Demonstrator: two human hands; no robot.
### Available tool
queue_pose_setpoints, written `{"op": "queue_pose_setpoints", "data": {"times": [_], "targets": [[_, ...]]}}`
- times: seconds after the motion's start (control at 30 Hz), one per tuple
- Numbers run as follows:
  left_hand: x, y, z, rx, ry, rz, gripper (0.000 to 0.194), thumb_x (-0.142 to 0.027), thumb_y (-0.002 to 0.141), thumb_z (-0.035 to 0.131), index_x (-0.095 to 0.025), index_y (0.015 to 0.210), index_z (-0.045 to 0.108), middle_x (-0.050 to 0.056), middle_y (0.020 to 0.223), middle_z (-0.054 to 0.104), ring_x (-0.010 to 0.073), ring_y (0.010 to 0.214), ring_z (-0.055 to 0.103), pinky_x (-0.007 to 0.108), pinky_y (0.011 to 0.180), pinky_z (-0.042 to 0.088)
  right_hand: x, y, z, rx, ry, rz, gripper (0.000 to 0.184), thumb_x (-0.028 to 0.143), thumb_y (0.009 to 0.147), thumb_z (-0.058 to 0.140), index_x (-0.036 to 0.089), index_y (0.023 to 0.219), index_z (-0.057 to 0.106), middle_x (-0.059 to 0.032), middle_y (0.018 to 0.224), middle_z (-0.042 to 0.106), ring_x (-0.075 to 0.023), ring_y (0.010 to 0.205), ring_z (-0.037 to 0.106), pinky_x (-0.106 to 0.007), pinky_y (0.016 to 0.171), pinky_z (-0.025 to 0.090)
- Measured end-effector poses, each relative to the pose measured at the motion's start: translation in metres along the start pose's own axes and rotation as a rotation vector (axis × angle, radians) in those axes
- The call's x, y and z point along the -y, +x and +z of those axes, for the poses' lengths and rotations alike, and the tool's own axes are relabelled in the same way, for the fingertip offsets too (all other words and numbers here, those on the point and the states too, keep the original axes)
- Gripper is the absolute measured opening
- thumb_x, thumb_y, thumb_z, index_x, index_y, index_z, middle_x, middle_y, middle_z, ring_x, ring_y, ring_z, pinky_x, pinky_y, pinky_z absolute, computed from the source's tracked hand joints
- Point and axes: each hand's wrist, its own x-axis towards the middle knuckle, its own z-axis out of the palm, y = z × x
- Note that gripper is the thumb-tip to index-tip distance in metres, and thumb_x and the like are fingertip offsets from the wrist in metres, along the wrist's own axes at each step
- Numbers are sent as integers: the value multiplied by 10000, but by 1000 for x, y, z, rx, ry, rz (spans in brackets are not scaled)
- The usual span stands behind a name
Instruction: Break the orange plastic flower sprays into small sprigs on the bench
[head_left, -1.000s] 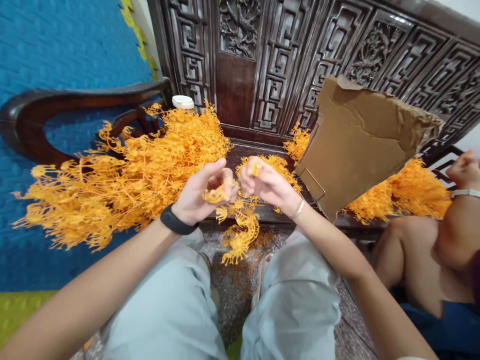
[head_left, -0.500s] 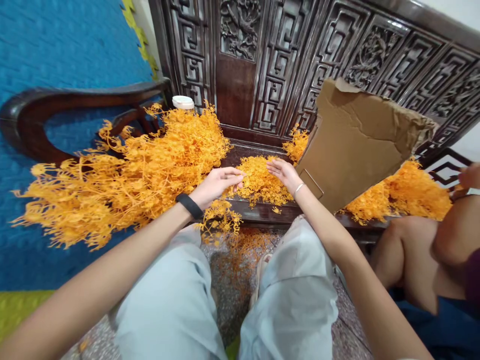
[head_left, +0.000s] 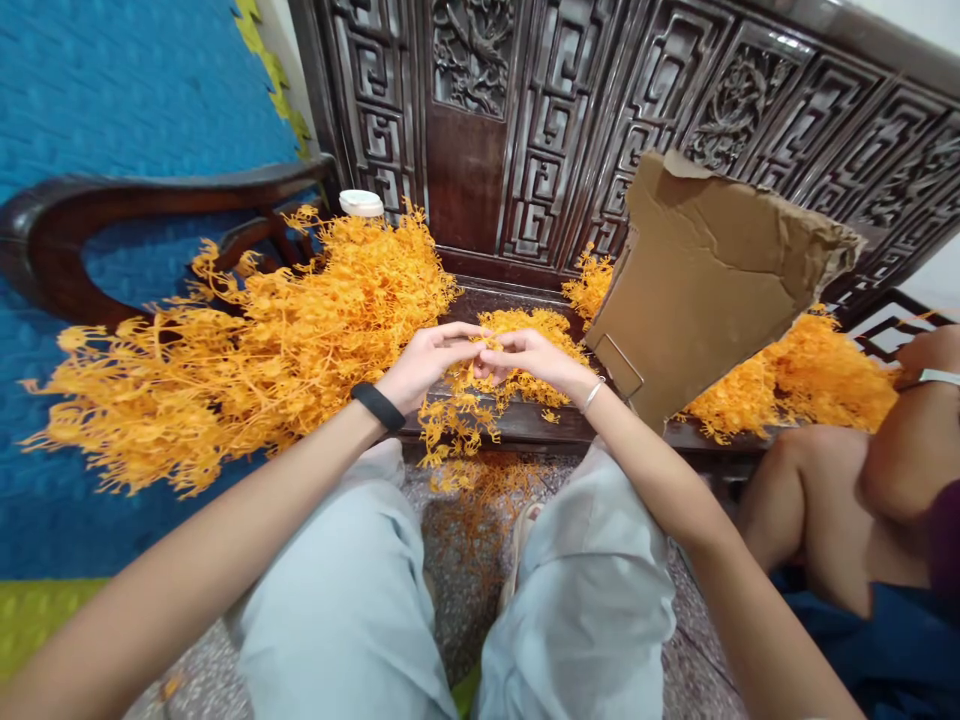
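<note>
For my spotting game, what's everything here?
Heaps: three or more, orange, bench
Sprig: one, orange, below hands
Scraps: many, orange, floor
Cardboard: one, brown, right
Lid: one, white, back left
Carved bench: one, dark brown, back
Matting: uncountable, blue and yellow, left
Floor: one, grey, below
Person: one, navy clothes, right
Trousers: one, pale blue, bottom
Wristband: one, black, left wrist
Bracelet: one, silver, right wrist
Shoe: one visible, pale, bottom
Left hand, right hand: one each, bare, middle

Looks forward and down from head height. Faces the dark carved wooden backrest (head_left: 465, 180), close above pale blue trousers (head_left: 341, 590).
</note>
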Motion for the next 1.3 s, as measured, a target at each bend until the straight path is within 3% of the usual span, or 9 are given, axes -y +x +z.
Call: {"op": "queue_pose_setpoints", "data": {"times": [0.17,0.27,0.33,0.5,0.67,0.87,0.97,1.17,1.3], "targets": [[-5,-2,1,9,-128,7,150,-189,652,687,-159,798,669,-2,674,635,95,611,552,235,601,418,-2,1,-8,-32,17,-72,278,400,763,625,123,760,637,-16,712,656,-71,586,584,-211,592,497],[-6,-4,2,84,-200,-21,65,-184,663,664,-137,703,646,-17,564,542,79,533,495,220,530,392,-1,0,-6,6,24,-92,278,398,780,607,122,764,634,-21,722,658,-80,624,601,-222,625,507],[-6,-5,2,167,-207,-49,119,-218,682,656,-125,622,613,-20,517,492,67,482,451,215,489,371,1,-1,-2,32,-3,-108,278,385,799,590,116,740,630,-23,714,653,-79,629,602,-219,632,505],[-7,-9,2,305,-139,-68,261,-323,719,661,-106,597,585,57,592,600,60,466,468,188,401,287,4,-3,7,111,-6,-132,274,360,833,558,110,734,614,-21,712,651,-78,621,608,-224,644,506],[-14,-13,5,247,-257,-91,279,-348,708,683,-116,603,568,-50,406,415,10,331,321,163,353,218,6,-5,9,133,149,-178,289,403,821,573,116,789,591,-28,746,652,-94,668,618,-250,667,506],[-27,-19,17,177,-310,-142,437,-399,767,584,-160,459,385,-76,323,271,6,249,217,174,307,109,13,-8,15,159,217,-186,360,461,808,571,118,699,576,-16,689,610,-101,673,592,-283,733,484],[-33,-22,22,116,-318,-157,458,-380,794,532,-171,431,348,-84,308,188,10,234,188,181,305,122,18,-9,17,136,217,-156,369,476,790,582,137,650,545,-6,666,590,-101,654,573,-284,721,477],[-33,-21,23,69,-354,-153,495,-350,796,475,-178,368,292,-66,285,179,21,218,199,208,310,159,21,-10,19,106,182,-183,361,495,770,592,148,670,571,-7,673,566,-89,639,526,-246,652,447],[-30,-21,22,116,-385,-161,476,-302,757,458,-184,329,287,-46,262,201,31,210,206,224,309,155,18,-11,18,140,205,-195,384,523,745,605,148,660,585,-8,671,568,-83,616,508,-240,634,441]]}}
